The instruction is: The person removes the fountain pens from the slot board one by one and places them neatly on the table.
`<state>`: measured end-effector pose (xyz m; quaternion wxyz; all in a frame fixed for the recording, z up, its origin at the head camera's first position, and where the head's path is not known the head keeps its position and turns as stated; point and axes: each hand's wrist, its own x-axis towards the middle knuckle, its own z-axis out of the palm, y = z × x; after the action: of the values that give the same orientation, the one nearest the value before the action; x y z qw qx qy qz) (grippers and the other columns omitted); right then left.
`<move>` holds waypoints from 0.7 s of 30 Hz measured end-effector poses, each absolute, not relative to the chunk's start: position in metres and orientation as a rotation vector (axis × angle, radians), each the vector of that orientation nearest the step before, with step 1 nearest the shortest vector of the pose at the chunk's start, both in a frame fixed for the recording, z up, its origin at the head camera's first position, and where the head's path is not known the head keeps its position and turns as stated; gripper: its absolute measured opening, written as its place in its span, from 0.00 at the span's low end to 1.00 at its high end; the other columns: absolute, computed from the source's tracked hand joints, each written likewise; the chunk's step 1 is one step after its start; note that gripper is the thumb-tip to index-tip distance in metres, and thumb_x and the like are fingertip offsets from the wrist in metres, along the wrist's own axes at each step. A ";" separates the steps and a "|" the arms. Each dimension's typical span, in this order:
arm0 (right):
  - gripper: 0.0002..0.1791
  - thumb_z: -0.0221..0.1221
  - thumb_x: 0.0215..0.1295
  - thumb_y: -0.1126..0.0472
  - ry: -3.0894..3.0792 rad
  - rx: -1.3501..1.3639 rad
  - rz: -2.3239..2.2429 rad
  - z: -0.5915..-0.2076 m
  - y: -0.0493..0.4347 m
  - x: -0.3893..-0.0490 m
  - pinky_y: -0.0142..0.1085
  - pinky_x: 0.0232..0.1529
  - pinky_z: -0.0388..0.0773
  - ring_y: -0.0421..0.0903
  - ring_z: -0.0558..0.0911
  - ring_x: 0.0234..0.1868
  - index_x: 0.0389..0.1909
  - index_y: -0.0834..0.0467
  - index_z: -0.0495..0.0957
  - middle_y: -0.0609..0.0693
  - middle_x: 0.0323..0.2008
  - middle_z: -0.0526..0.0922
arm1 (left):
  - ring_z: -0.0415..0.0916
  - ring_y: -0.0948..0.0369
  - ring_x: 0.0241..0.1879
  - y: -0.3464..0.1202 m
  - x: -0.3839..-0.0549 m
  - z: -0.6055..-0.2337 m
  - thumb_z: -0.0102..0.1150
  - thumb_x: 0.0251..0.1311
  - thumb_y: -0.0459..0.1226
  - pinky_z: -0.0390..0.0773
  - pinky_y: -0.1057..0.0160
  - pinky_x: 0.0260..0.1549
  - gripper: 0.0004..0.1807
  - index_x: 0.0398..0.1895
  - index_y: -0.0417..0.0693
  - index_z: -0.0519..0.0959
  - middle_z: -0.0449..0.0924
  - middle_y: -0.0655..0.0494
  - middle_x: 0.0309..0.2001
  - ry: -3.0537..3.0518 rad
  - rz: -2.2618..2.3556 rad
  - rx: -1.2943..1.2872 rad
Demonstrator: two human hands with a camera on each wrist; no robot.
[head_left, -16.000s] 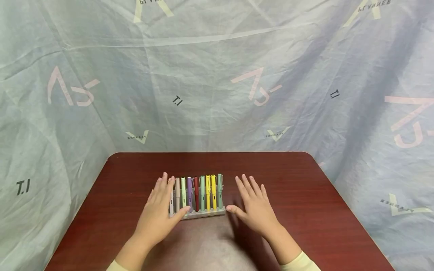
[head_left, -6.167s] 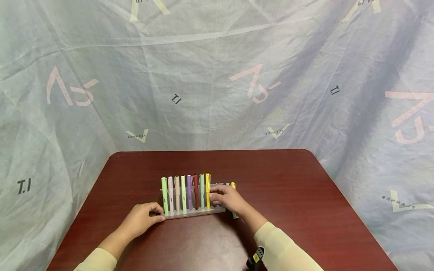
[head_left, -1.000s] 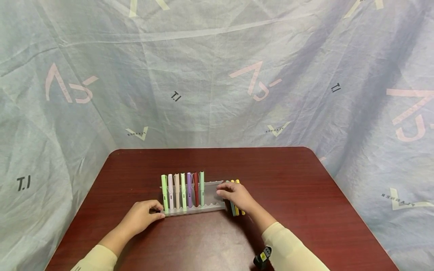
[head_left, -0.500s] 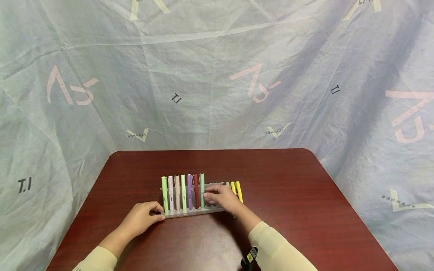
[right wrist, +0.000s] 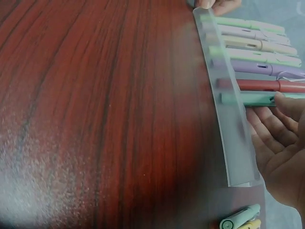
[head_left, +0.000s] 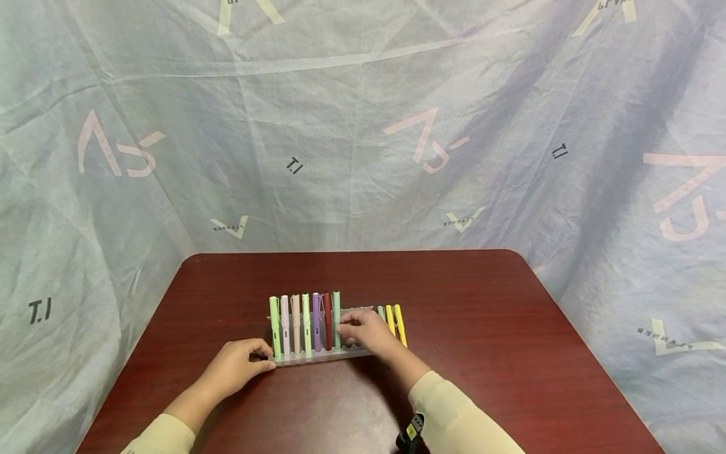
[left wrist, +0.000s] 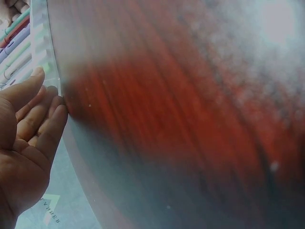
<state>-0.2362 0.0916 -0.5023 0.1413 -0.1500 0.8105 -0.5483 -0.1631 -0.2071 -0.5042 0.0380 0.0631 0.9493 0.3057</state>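
Sleeves: cream; the left sleeve (head_left: 164, 435) and right sleeve (head_left: 459, 416) enter from the near edge, with a black device (head_left: 411, 433) at the right wrist.
Left hand: the left hand (head_left: 232, 366) pinches the rack's near left corner between thumb and bent fingers, as it did a second ago.
Right hand: a second ago the right hand (head_left: 368, 331) was over the rack's right end; now it is further left, pinching the teal pen (head_left: 337, 318), thumb tip on the barrel, fingers bent beyond it.
Rack: the clear rack (head_left: 323, 357) lies with its long axis left to right, right end slightly farther from the person.
Teal pen: last on the right of those in the rack, red neighbour just beside it; long axis near to far, clip end pointing at the curtain.
Row, left to right: lime pen (head_left: 275, 325), lilac pen (head_left: 285, 321), beige pen (head_left: 296, 325), mint pen (head_left: 307, 321), purple pen (head_left: 316, 321), red pen (head_left: 328, 328), all roughly parallel to the teal one, clip ends away.
Loose pens: a grey-green pen (head_left: 381, 311) and two yellow pens (head_left: 400, 325) lie right of the rack, far ends angled slightly left; one of the yellow ones was in the rack six seconds ago.
Table: dark red wood-grain table (head_left: 482, 328).
Curtain: pale printed curtain (head_left: 351, 126) behind.
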 end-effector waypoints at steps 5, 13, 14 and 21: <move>0.08 0.64 0.65 0.56 2.370 -0.454 -1.587 -0.505 0.093 -0.236 0.36 0.31 0.80 0.49 0.87 0.31 0.39 0.56 0.83 0.49 0.33 0.84 | 0.74 0.69 0.34 -0.208 -0.163 -0.505 0.71 0.54 0.43 0.76 0.62 0.37 0.06 0.33 0.62 0.82 0.81 0.69 0.33 2.909 0.939 0.192; 0.10 0.64 0.65 0.56 2.368 -0.461 -1.728 -0.502 0.098 -0.235 0.44 0.37 0.83 0.55 0.85 0.37 0.40 0.58 0.80 0.55 0.34 0.84 | 0.75 0.68 0.35 -0.207 -0.163 -0.503 0.71 0.54 0.42 0.76 0.61 0.37 0.06 0.34 0.62 0.82 0.82 0.68 0.35 2.901 0.944 0.180; 0.10 0.64 0.65 0.57 2.339 -0.448 -1.764 -0.502 0.099 -0.235 0.46 0.39 0.83 0.56 0.86 0.38 0.41 0.60 0.80 0.57 0.35 0.84 | 0.75 0.68 0.35 -0.207 -0.163 -0.503 0.71 0.54 0.42 0.76 0.61 0.37 0.06 0.34 0.62 0.82 0.82 0.68 0.35 2.900 0.944 0.183; 0.11 0.60 0.68 0.65 2.161 -0.407 -1.902 -0.493 0.111 -0.237 0.58 0.43 0.81 0.64 0.84 0.40 0.46 0.69 0.76 0.66 0.40 0.81 | 0.75 0.68 0.35 -0.207 -0.163 -0.504 0.71 0.55 0.42 0.76 0.61 0.37 0.07 0.34 0.61 0.82 0.82 0.68 0.36 2.901 0.939 0.198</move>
<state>-0.2367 0.1106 -0.4931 0.1169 -0.1391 0.7383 -0.6496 -0.1626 -0.2074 -0.5037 0.0431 0.0648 0.9485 0.3071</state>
